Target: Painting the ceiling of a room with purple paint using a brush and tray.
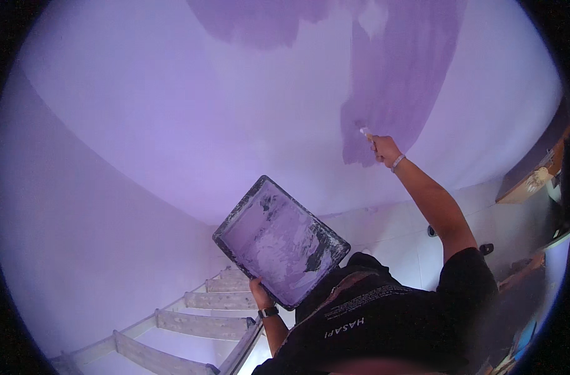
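My right hand (386,150) is closed round the handle of a small paintbrush (367,134), its bristles at the wall, in the lower part of a wet-looking purple patch (404,75). A bracelet circles that wrist. Low in front of my body, my left hand (259,292) grips the near-left edge of a black paint tray (325,240). Lilac paint coats most of the tray, with black showing through in streaks. The left fingers are partly hidden by the tray. A dark watch is on the left wrist.
A paint-spattered ladder (204,323) with broad steps stands at the lower left. Another purple patch (260,22) lies higher on the pale wall (266,106). At the right edge is a brown wooden piece (532,178), with blurred items below it.
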